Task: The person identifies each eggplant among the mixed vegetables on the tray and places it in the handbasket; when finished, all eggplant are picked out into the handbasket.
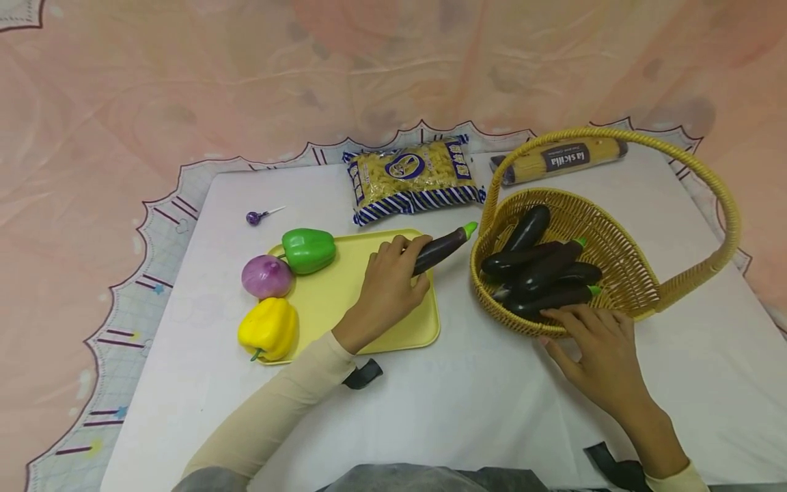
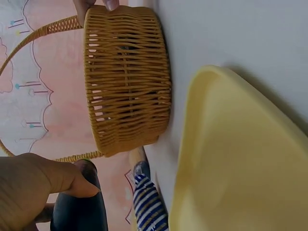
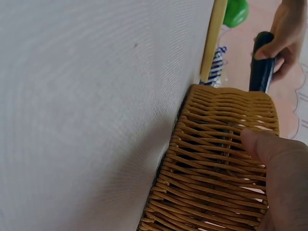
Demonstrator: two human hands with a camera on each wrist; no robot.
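In the head view my left hand grips a dark eggplant by its thick end, above the right part of a yellow tray. The green stem end points toward a wicker basket. Several eggplants lie in that basket. My right hand holds the basket's near rim, the thumb outside and the fingers over the edge. The right wrist view shows that thumb against the woven wall. In the left wrist view the held eggplant is partly covered by the fingers.
A green bell pepper, a purple onion and a yellow bell pepper sit at the tray's left side. Behind are a lollipop, a pasta bag and a spaghetti pack. The basket's tall handle arches over it.
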